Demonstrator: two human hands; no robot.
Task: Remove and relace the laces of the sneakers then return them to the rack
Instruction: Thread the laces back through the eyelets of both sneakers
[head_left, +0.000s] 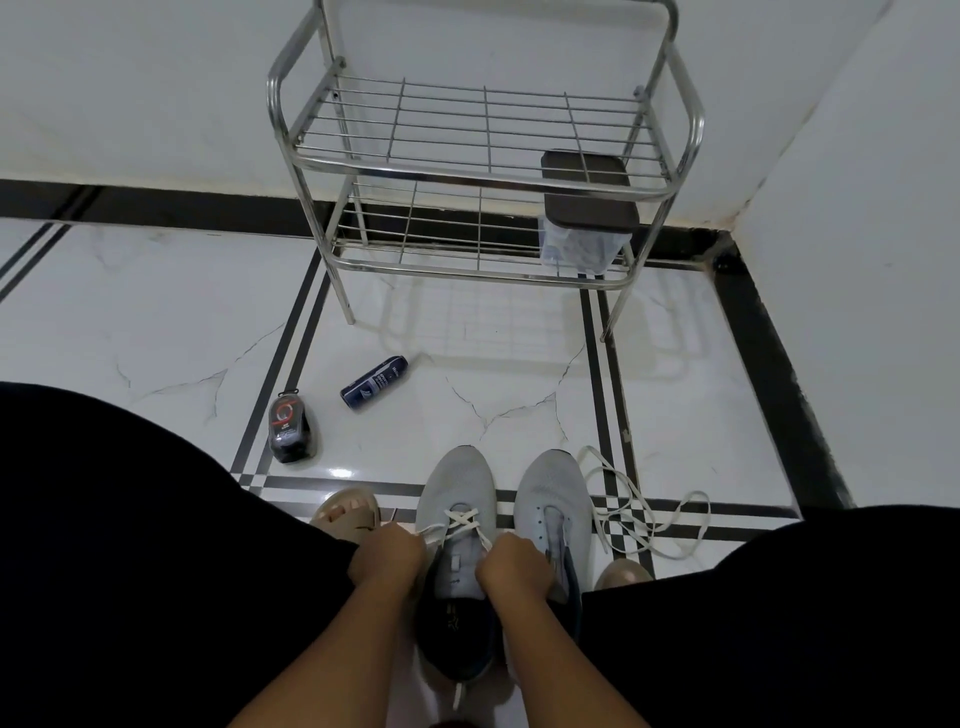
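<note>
The left hand (387, 558) and right hand (514, 566) each pinched the white lace (464, 521) of the left sneaker (457, 488) — one either side. The right sneaker (553, 499) stood unlaced beside it — loose lace (644, 512) further right, rack (483, 156) far behind.

fingers (395, 545) curled under, rack (483, 171) top cropped

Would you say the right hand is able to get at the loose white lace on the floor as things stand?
Probably yes, once freed. The loose lace lies on bare tile just beside the unlaced sneaker, nothing covering it. But the right hand is busy pinching the lace of the other sneaker.
</note>
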